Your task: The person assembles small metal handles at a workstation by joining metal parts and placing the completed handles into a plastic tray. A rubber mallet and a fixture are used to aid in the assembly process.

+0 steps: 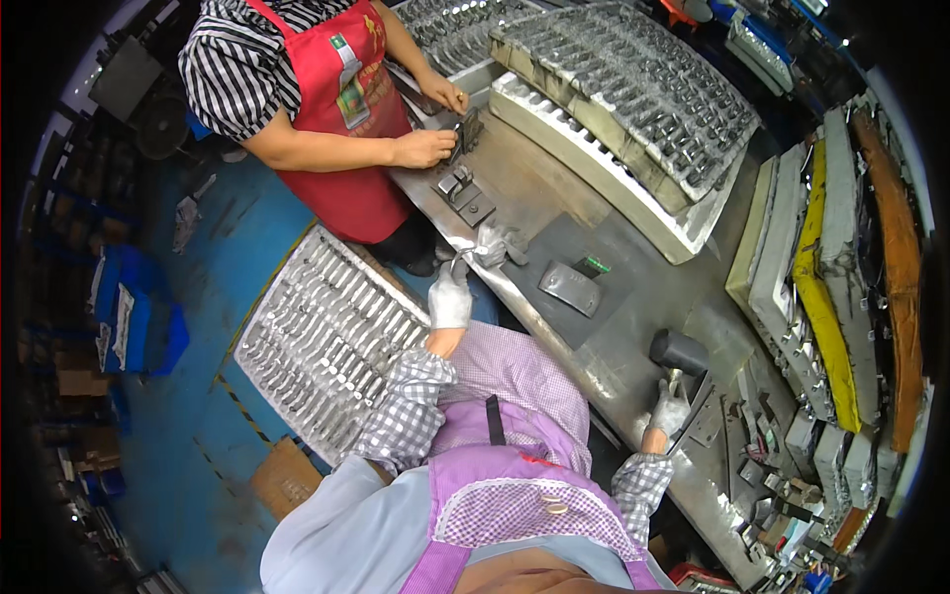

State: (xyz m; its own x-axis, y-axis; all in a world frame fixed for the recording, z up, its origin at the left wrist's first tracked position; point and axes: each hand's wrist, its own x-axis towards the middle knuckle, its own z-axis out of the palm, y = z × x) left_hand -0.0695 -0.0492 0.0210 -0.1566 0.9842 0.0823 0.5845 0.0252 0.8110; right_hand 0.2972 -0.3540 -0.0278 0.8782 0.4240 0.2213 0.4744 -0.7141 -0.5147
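Observation:
My left hand (pixel 451 300), in a white glove, is at the table's near edge, its fingers closed. Just beyond the fingertips is a crumpled light-grey piece (pixel 497 246); whether they grip it or something thin beside it I cannot make out. My right hand (pixel 670 412), also gloved, is wrapped round the handle of a mallet (pixel 679 352) with a thick black head, over the table's right part. Between my hands, a curved metal block (pixel 571 288) rests on a dark mat (pixel 544 247), with a small green-marked piece (pixel 596 264) against its far side.
A co-worker in a red apron (pixel 346 109) handles a dark metal part (pixel 464 136) beside a small fixture (pixel 464 194). Stacked trays (pixel 604 129) of metal parts fill the table's back. Another parts tray (pixel 327 337) is at my left. Upright trays (pixel 811 277) and loose tools line the right.

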